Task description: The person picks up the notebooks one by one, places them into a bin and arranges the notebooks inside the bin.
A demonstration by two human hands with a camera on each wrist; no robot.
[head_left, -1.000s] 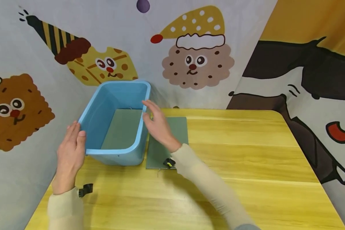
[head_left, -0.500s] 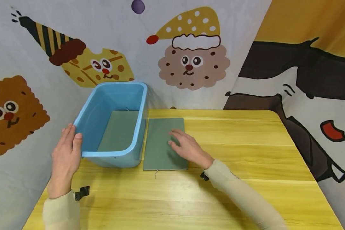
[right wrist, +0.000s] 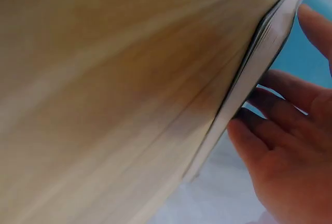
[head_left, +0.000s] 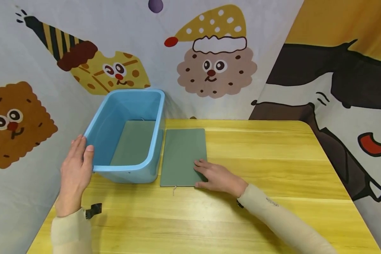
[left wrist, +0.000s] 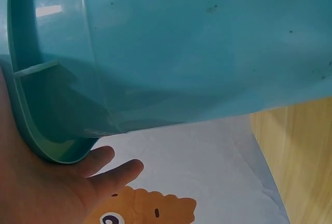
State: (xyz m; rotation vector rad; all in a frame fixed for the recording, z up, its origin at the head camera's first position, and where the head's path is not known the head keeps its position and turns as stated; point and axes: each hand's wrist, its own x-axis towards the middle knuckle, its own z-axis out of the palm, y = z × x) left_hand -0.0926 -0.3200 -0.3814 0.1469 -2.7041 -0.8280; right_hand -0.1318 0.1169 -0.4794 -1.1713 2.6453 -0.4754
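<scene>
Located green notebook (head_left: 181, 153) flat on wooden table (head_left: 273, 151), between 3 and 4 o'clock from blue tub (head_left: 130, 176). Found right hand (head_left: 220, 177) at its 4 o'clock corner, with fingers slightly parted over cover, pointing toward 10; could not tell thumb contact. Traced right sleeve (head_left: 279, 213) toward 4. Saw left hand (head_left: 76, 171) at tub's 8 o'clock corner, with fingers straight against rim.

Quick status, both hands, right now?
Left hand: open, resting against the blue bin's rim.
Right hand: open, at the right edge of the green notebook beside the bin; no grip visible.
</scene>
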